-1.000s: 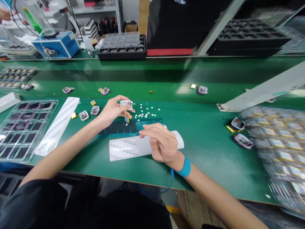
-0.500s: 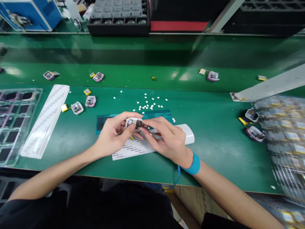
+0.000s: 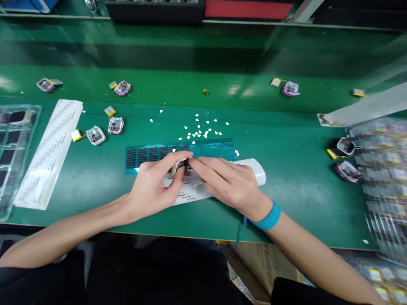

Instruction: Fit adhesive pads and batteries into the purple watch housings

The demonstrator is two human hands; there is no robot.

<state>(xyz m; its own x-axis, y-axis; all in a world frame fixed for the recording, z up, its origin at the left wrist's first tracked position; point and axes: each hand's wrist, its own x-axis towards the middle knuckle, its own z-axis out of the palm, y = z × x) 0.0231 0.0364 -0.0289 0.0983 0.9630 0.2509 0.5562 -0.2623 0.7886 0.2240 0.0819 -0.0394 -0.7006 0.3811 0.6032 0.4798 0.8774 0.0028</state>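
Note:
My left hand (image 3: 159,180) is closed around a small white watch case (image 3: 178,166), thumb in front and fingers behind. The case is tilted on edge, with dark inner parts at its right end. There the pinched fingertips of my right hand (image 3: 225,180) touch it; whatever they grip is hidden. A thin pale sliver (image 3: 199,183) shows beneath the right fingers, its kind unclear. Under the hands lie a printed white sheet (image 3: 187,195) and a teal film (image 3: 211,146) with rows of dark strips. A white rounded object (image 3: 254,169) lies behind my right hand.
Small white stickers (image 3: 199,133) are scattered beyond the film. Open watch cases (image 3: 95,135) with yellow-edged batteries (image 3: 76,135) lie around. At left are a long white strip (image 3: 49,156) and a clear tray (image 3: 19,169); stacked trays (image 3: 388,178) and a slanted post (image 3: 365,103) stand right.
The watch case has been tipped up, so less of its inside shows. My right fingers have closed in tighter at its right end. The whole view has shifted lower.

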